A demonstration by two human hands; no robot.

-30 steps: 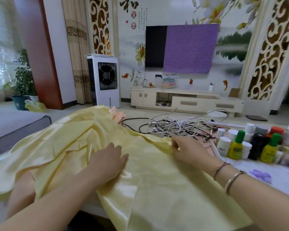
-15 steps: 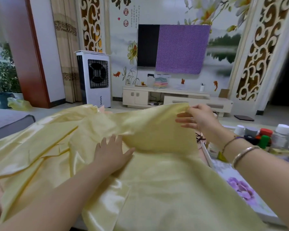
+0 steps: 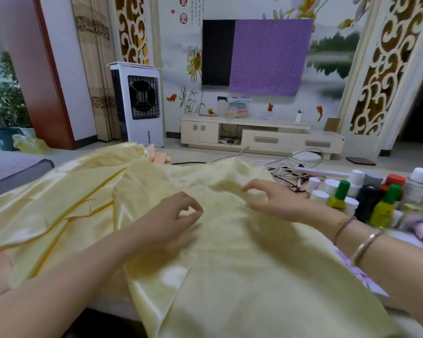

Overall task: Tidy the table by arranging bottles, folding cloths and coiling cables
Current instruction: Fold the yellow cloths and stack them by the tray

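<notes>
On the table: a big shiny yellow cloth lay spread out and covered most of the table, with rumpled folds on the left side.
Left hand grip: the left hand rested on the middle of the yellow cloth, its fingers curled and its thumb close to the fingertips; it was too blurry to tell if it pinched any cloth.
Left hand pose: palm down, arm reaching in from the lower left.
Right hand grip: the right hand lay on a raised bump of the yellow cloth with its fingers bent over it and its thumb underneath, so it seemed to hold a fold of the cloth loosely.
Right hand pose: palm down, fingers pointing left, arm coming in from the right with bracelets on the wrist.
Between the hands: the two hands were near each other but apart.
Cables: a messy pile of cables sat behind the cloth, partly hidden by it.
Bottles: a bunch of bottles stood together on the right side of the table, some with white caps and two yellow ones with green caps.
</notes>
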